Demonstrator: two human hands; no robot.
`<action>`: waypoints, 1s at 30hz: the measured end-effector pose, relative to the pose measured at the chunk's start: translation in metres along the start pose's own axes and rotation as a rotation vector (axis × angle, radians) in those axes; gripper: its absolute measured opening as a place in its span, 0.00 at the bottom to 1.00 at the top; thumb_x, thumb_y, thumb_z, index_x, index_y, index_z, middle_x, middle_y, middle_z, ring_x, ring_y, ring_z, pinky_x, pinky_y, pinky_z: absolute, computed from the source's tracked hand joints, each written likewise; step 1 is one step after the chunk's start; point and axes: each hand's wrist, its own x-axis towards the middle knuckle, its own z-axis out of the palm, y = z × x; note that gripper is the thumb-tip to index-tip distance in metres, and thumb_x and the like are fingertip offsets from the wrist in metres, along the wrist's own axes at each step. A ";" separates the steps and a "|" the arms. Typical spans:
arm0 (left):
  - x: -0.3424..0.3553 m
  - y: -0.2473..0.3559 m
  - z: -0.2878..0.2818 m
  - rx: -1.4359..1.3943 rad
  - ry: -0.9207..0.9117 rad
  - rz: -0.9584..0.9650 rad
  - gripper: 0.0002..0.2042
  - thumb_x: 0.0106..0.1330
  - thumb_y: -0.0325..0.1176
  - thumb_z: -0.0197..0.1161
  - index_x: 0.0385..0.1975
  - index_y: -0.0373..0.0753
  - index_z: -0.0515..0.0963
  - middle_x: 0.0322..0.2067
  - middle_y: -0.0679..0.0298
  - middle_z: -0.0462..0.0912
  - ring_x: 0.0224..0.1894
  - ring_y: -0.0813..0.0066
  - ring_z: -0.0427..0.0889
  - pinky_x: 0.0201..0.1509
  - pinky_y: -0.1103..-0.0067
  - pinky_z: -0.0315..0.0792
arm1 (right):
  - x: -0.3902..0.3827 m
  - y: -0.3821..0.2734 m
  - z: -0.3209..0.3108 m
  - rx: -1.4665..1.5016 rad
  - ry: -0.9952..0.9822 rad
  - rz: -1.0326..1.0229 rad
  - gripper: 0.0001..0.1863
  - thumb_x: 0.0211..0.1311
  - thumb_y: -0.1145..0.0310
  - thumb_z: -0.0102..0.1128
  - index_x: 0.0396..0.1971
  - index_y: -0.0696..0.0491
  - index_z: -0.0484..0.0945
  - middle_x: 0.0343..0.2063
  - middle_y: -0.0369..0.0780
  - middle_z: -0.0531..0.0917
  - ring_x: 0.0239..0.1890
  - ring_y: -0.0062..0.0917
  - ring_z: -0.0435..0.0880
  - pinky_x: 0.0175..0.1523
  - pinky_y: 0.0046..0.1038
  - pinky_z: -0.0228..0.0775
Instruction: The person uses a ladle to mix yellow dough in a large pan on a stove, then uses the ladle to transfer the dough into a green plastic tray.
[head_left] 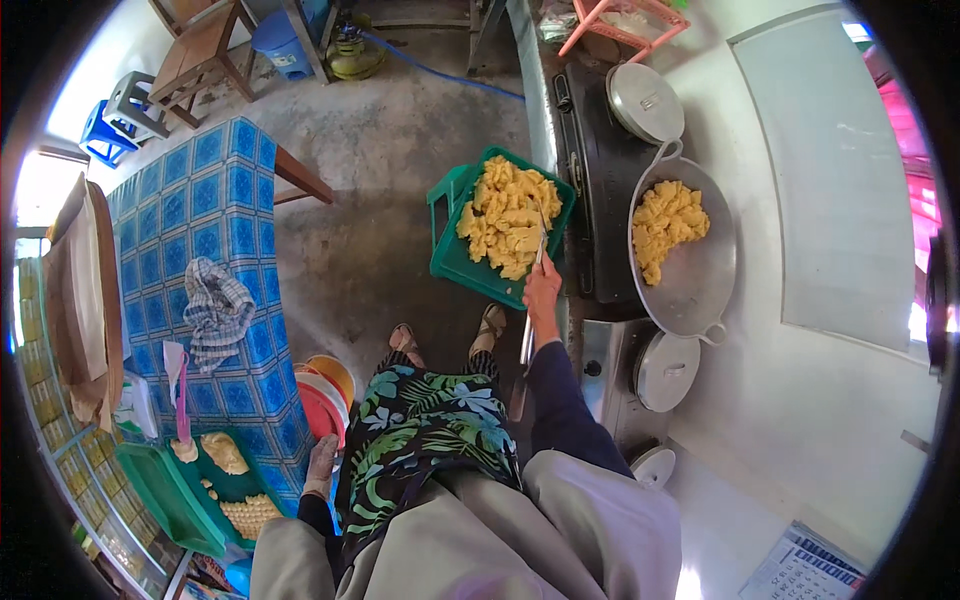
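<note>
My right hand (542, 292) is closed round the long metal handle of a spatula (528, 342). The spatula's far end rests in lumpy yellow dough (510, 215) heaped in a green plastic tray (465, 268). This tray sits on a green stool (440, 212) beside the stove. To the right, a wide two-handled metal wok (690, 300) holds more of the yellow mass on its left side. My left hand (321, 466) hangs low by the table's corner, holding nothing I can see, its fingers loosely stretched and pale with powder.
A table with a blue checked cloth (215, 170) stands at left, bearing a crumpled cloth (217, 300) and a green tray (195, 538) of dough pieces. Stacked buckets (322, 405) stand beside my left leg. Metal lids (668, 370) line the right wall. A gas cylinder (355, 58) stands far ahead.
</note>
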 end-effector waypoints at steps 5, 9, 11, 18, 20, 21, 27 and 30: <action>0.017 -0.004 0.003 -0.091 0.095 -0.075 0.13 0.60 0.40 0.57 0.39 0.40 0.76 0.27 0.74 0.75 0.29 0.85 0.70 0.31 0.83 0.61 | -0.020 -0.021 -0.008 0.392 0.007 0.423 0.17 0.68 0.66 0.41 0.56 0.41 0.65 0.14 0.33 0.65 0.09 0.17 0.58 0.12 0.23 0.46; 0.011 0.019 0.011 -0.083 0.173 -0.118 0.16 0.58 0.41 0.59 0.43 0.41 0.76 0.28 0.74 0.75 0.30 0.84 0.70 0.29 0.81 0.61 | 0.025 -0.004 0.037 0.312 0.045 0.472 0.15 0.66 0.68 0.43 0.51 0.43 0.68 0.14 0.34 0.64 0.09 0.18 0.57 0.13 0.24 0.47; 0.006 0.018 0.011 -0.107 0.210 -0.068 0.18 0.58 0.42 0.60 0.46 0.40 0.75 0.32 0.71 0.76 0.31 0.83 0.72 0.29 0.81 0.61 | 0.036 -0.003 0.056 0.116 0.061 0.408 0.16 0.65 0.69 0.45 0.53 0.45 0.69 0.14 0.35 0.65 0.10 0.20 0.58 0.14 0.25 0.49; 0.008 0.018 0.018 -0.035 0.204 -0.025 0.18 0.58 0.46 0.59 0.44 0.44 0.75 0.34 0.74 0.78 0.34 0.81 0.74 0.33 0.75 0.65 | 0.062 0.048 0.029 -0.313 0.002 -0.481 0.20 0.64 0.69 0.47 0.57 0.50 0.67 0.13 0.36 0.67 0.14 0.23 0.65 0.17 0.25 0.54; 0.011 0.011 0.019 -0.056 0.224 -0.027 0.18 0.57 0.48 0.59 0.43 0.47 0.75 0.33 0.76 0.78 0.35 0.80 0.74 0.34 0.72 0.65 | 0.041 0.031 0.030 -0.248 0.036 -0.240 0.19 0.65 0.68 0.46 0.56 0.48 0.68 0.12 0.36 0.67 0.12 0.22 0.65 0.15 0.24 0.53; 0.014 0.005 0.016 -0.092 0.230 -0.030 0.18 0.56 0.48 0.59 0.43 0.47 0.75 0.34 0.76 0.78 0.35 0.81 0.74 0.34 0.72 0.65 | 0.030 0.022 0.031 -0.150 0.039 -0.092 0.19 0.65 0.68 0.46 0.55 0.47 0.68 0.12 0.36 0.67 0.11 0.22 0.65 0.14 0.24 0.53; 0.015 0.015 0.021 -0.130 0.270 -0.029 0.22 0.59 0.42 0.59 0.50 0.35 0.72 0.38 0.68 0.79 0.39 0.81 0.75 0.38 0.77 0.68 | 0.027 0.000 0.087 0.201 0.071 0.333 0.13 0.65 0.65 0.45 0.47 0.45 0.73 0.10 0.33 0.64 0.06 0.20 0.60 0.10 0.25 0.52; 0.016 0.040 0.025 -0.075 0.245 -0.013 0.20 0.58 0.42 0.60 0.46 0.37 0.74 0.35 0.70 0.78 0.37 0.81 0.74 0.36 0.77 0.67 | 0.076 0.053 0.076 -0.171 -0.078 -0.264 0.18 0.64 0.67 0.44 0.54 0.46 0.69 0.10 0.32 0.64 0.08 0.19 0.60 0.10 0.24 0.50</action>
